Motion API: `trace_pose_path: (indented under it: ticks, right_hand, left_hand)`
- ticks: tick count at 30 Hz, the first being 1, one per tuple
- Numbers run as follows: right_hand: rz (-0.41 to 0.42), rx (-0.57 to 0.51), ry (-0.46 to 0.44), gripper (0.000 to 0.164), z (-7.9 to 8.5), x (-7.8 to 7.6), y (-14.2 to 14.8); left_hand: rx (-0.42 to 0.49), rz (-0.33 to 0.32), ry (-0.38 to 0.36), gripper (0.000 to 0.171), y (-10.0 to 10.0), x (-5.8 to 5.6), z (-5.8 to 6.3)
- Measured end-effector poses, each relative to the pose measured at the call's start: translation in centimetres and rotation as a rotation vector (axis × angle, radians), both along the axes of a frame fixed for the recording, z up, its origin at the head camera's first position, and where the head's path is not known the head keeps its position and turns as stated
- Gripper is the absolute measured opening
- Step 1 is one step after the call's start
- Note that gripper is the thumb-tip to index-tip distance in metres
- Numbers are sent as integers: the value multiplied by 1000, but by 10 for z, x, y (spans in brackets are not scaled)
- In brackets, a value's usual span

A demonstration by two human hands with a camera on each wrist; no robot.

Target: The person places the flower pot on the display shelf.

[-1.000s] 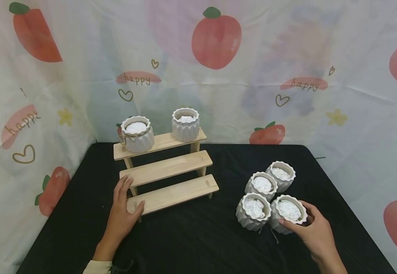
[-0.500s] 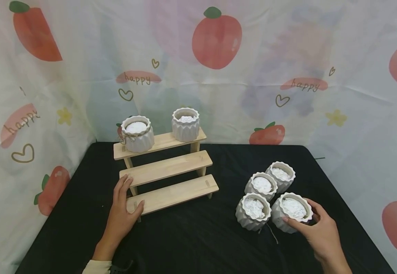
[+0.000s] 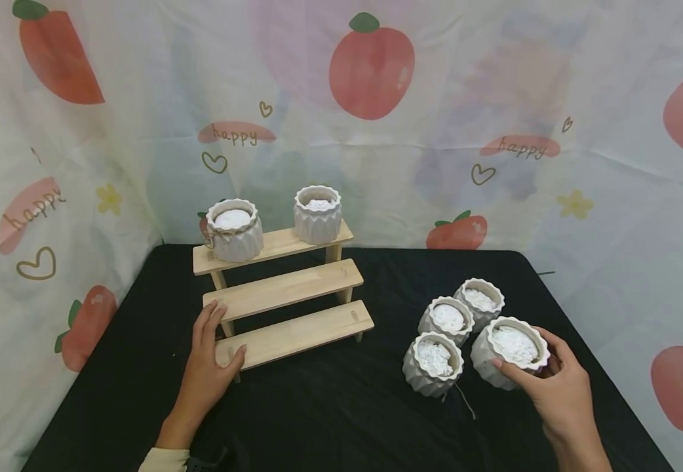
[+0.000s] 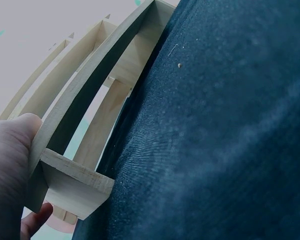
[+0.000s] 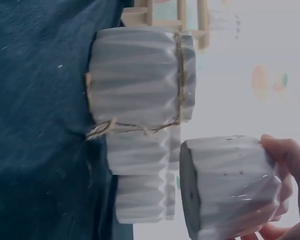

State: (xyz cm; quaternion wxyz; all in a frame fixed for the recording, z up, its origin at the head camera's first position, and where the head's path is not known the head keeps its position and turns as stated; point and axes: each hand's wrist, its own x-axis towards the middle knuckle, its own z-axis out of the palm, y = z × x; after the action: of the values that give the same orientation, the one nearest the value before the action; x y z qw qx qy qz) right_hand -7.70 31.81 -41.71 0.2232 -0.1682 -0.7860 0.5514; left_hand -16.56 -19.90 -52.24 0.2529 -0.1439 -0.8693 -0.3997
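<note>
We see the right hand (image 3: pixel 565 387) gripping a white pot (image 3: pixel 486 364) near its rim, clear of the tabletop (image 3: pixel 371 419) and toward the right edge. A second ago this pot sat right beside the front pot (image 3: pixel 427 385); since then it has risen and moved rightward, and we now find a gap between them. The right wrist view shows us its flat underside.

The left hand (image 3: pixel 207 367) has not shifted: it clasps the left end of the wooden stand (image 3: pixel 294 335), thumb at the lowest step, fingers at the middle one. We see the two hands well apart.

The front pot, a middle pot (image 3: pixel 432 334) and a back pot (image 3: pixel 483 321) stand in a row running toward the back edge, between the lifted pot and the stand. From the front pot we notice a string (image 3: pixel 465 400) trailing toward the front edge. The stand is toward the back left corner, its top step bearing a twine-tied pot (image 3: pixel 247 244) and a plain pot (image 3: pixel 318 227), both unmoved.
</note>
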Motion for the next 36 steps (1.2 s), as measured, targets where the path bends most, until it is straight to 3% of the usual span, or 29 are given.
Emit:
trace_pose_path:
  ticks: [4, 12, 36]
  right_hand:
    - [-5, -148, 93, 84, 7, -4, -6]
    - [12, -245, 173, 85, 17, -14, -25]
    - [249, -241, 220, 81, 30, -45, -79]
  left_hand:
    - [-4, 1, 4, 95, 0, 0, 0]
    - [2, -8, 3, 93, 0, 1, 3]
    - [-7, 1, 14, 95, 1, 0, 1]
